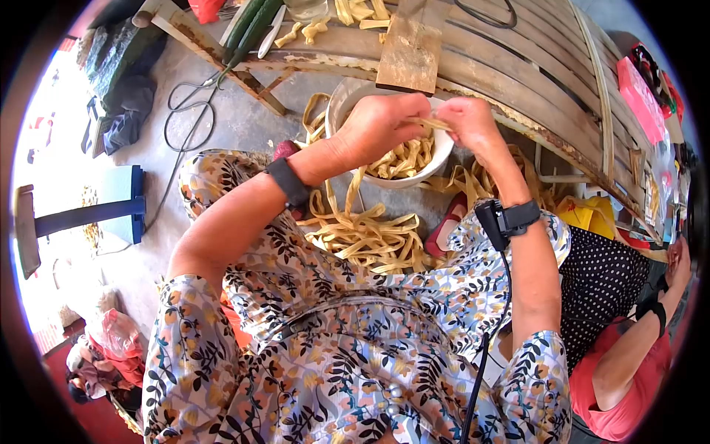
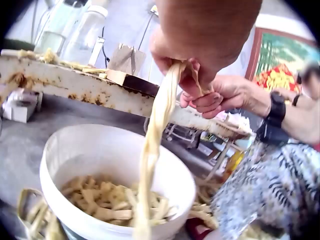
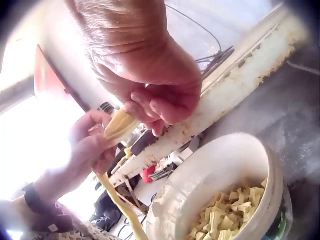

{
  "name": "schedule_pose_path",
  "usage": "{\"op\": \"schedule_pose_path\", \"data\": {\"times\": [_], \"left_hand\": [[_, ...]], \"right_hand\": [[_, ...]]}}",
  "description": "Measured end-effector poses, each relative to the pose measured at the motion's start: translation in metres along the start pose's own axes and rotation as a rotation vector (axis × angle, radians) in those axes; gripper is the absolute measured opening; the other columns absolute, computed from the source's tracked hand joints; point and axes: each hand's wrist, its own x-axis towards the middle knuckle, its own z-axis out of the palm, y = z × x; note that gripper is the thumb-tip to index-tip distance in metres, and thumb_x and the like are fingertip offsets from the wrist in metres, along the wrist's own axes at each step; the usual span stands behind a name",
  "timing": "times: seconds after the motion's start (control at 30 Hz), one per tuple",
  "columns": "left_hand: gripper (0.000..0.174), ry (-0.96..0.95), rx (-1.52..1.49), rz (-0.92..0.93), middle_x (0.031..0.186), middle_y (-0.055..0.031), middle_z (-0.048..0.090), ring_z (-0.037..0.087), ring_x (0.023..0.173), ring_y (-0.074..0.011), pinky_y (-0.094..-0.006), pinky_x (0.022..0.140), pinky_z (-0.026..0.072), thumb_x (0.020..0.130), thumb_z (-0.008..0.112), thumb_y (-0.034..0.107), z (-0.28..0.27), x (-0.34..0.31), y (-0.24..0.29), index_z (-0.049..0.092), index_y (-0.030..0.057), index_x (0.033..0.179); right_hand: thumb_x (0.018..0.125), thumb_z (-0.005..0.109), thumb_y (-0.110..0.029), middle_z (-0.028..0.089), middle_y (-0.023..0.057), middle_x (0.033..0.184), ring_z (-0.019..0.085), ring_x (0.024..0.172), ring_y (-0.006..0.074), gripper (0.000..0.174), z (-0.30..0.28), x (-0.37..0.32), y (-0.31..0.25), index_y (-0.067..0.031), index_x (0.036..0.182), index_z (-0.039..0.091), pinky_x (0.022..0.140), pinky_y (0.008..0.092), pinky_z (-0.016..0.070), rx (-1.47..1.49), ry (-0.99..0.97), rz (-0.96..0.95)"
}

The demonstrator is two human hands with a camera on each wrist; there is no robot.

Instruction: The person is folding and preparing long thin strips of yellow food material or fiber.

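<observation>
Both hands meet above a white bucket (image 1: 442, 152) holding pale yellow pieces (image 2: 115, 202). The left hand (image 1: 381, 127) pinches a flat, pale yellow strip (image 1: 429, 123), and the right hand (image 1: 471, 127) pinches the same strip a short way along. In the left wrist view, a long length of strip (image 2: 156, 122) hangs from the left hand (image 2: 192, 50) down past the bucket rim. The right wrist view has the strip (image 3: 120, 125) stretched between the left hand (image 3: 82, 145) and the curled fingers of the right hand (image 3: 150, 80).
Beyond the bucket is a slatted bench (image 1: 503, 66) with a rusty edge, bearing a wooden block (image 1: 409, 55), green cucumbers (image 1: 253, 29) and cut pieces. Long strips (image 1: 370, 235) lie heaped on the floor between the feet. Another person (image 1: 629, 362) sits at the right.
</observation>
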Motion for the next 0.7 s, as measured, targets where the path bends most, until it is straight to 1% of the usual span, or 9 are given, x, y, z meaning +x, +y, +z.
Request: {"op": "schedule_pose_path", "data": {"times": [0.1, 0.13, 0.23, 0.27, 0.37, 0.47, 0.5, 0.6, 0.7], "left_hand": [[0.013, -0.344, -0.665, -0.474, 0.072, -0.0060, 0.061, 0.058, 0.065, -0.0131, -0.0263, 0.058, 0.0474, 0.084, 0.055, 0.013, -0.015, 0.000, -0.006, 0.056, 0.0020, 0.091], [0.015, -0.368, -0.790, -0.511, 0.070, -0.0022, 0.059, 0.056, 0.066, -0.0067, -0.0224, 0.059, 0.0460, 0.086, 0.054, 0.016, -0.017, -0.004, -0.009, 0.057, 0.0014, 0.090], [0.012, -0.399, -0.747, -0.530, 0.068, -0.0009, 0.059, 0.055, 0.063, -0.0066, -0.0192, 0.057, 0.0442, 0.084, 0.057, 0.014, -0.022, -0.001, -0.001, 0.059, 0.0027, 0.087], [0.008, -0.365, -0.605, -0.537, 0.070, 0.0042, 0.055, 0.050, 0.062, -0.0029, -0.0174, 0.058, 0.0412, 0.083, 0.058, 0.011, -0.028, 0.000, 0.004, 0.060, 0.0028, 0.085], [0.005, -0.247, -0.265, -0.252, 0.071, 0.0040, 0.056, 0.049, 0.062, -0.0029, -0.0180, 0.056, 0.0396, 0.080, 0.060, 0.007, -0.064, 0.021, 0.031, 0.060, 0.0034, 0.084], [0.004, -0.255, -0.404, -0.144, 0.073, 0.0032, 0.056, 0.050, 0.062, -0.0033, -0.0186, 0.054, 0.0384, 0.079, 0.060, 0.005, -0.096, 0.039, 0.061, 0.060, 0.0026, 0.083], [0.006, -0.245, -0.444, -0.055, 0.075, 0.0029, 0.056, 0.050, 0.065, -0.0031, -0.0182, 0.057, 0.0391, 0.079, 0.061, 0.007, -0.095, 0.044, 0.047, 0.059, 0.0024, 0.083], [0.013, -0.345, -0.663, -0.196, 0.080, 0.0028, 0.057, 0.050, 0.073, -0.0029, -0.0192, 0.066, 0.0412, 0.084, 0.057, 0.017, -0.071, 0.038, 0.011, 0.059, 0.0038, 0.085], [0.020, -0.395, -0.911, -0.369, 0.079, 0.0033, 0.056, 0.050, 0.072, -0.0034, -0.0198, 0.066, 0.0419, 0.088, 0.051, 0.023, -0.044, 0.021, -0.009, 0.059, 0.0042, 0.089]], "right_hand": [[0.080, 0.060, -0.014, 0.053, -0.0028, 0.056, 0.040, 0.044, 0.0020, 0.009, -0.018, -0.004, -0.001, -0.0051, 0.079, 0.063, 0.039, 0.0166, 0.0292, 0.115, 0.124, -0.147], [0.079, 0.061, -0.013, 0.055, -0.0035, 0.058, 0.040, 0.045, 0.0010, 0.008, -0.025, -0.007, -0.002, -0.0059, 0.082, 0.063, 0.039, 0.0160, 0.0285, 0.085, 0.161, -0.208], [0.077, 0.062, -0.010, 0.056, -0.0002, 0.058, 0.043, 0.045, 0.0039, 0.008, -0.035, -0.016, -0.004, -0.0031, 0.081, 0.063, 0.040, 0.0185, 0.0324, 0.060, 0.046, -0.148], [0.077, 0.062, -0.009, 0.056, -0.0007, 0.059, 0.043, 0.045, 0.0034, 0.010, -0.033, -0.020, -0.007, -0.0031, 0.085, 0.064, 0.040, 0.0178, 0.0312, -0.012, 0.001, -0.100], [0.078, 0.061, -0.009, 0.057, -0.0008, 0.061, 0.042, 0.044, 0.0018, 0.013, -0.024, -0.034, -0.019, -0.0026, 0.089, 0.064, 0.039, 0.0164, 0.0300, 0.083, -0.296, -0.157], [0.079, 0.059, -0.009, 0.059, -0.0008, 0.065, 0.042, 0.043, 0.0001, 0.018, -0.018, -0.065, -0.059, -0.0022, 0.095, 0.063, 0.039, 0.0149, 0.0296, 0.274, -0.564, -0.184], [0.080, 0.059, -0.010, 0.059, -0.0011, 0.065, 0.041, 0.043, -0.0001, 0.019, -0.016, -0.066, -0.063, -0.0020, 0.097, 0.062, 0.039, 0.0147, 0.0295, 0.282, -0.582, -0.209], [0.080, 0.061, -0.015, 0.059, -0.0031, 0.067, 0.039, 0.042, -0.0006, 0.026, -0.011, -0.059, -0.060, -0.0042, 0.104, 0.060, 0.039, 0.0142, 0.0288, 0.341, -0.623, -0.258], [0.079, 0.063, -0.017, 0.059, -0.0047, 0.067, 0.038, 0.043, -0.0010, 0.028, 0.003, -0.055, -0.056, -0.0072, 0.105, 0.060, 0.040, 0.0143, 0.0283, 0.363, -0.580, -0.204]]}}
